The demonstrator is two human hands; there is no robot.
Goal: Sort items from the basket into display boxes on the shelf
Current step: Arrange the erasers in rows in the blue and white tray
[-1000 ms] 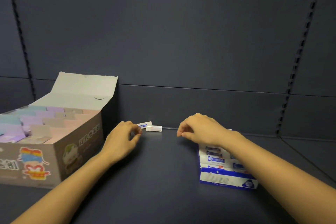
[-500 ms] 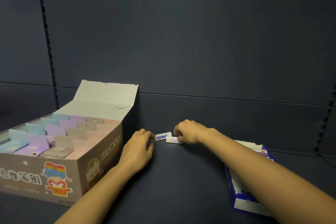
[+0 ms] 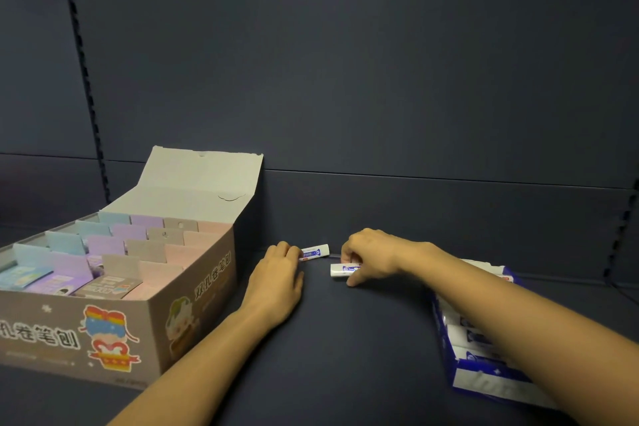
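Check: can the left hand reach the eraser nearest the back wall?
Likely yes: the left hand touches the end of the rear eraser, nothing between; the right hand pinches the other eraser.

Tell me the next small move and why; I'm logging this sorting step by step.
Probably lift the near eraser, which the right hand pinches, and carry it to the blue and white display box at right, where similar white, blue-labelled erasers lie. The left hand grips the far eraser at its end, so that one could follow.
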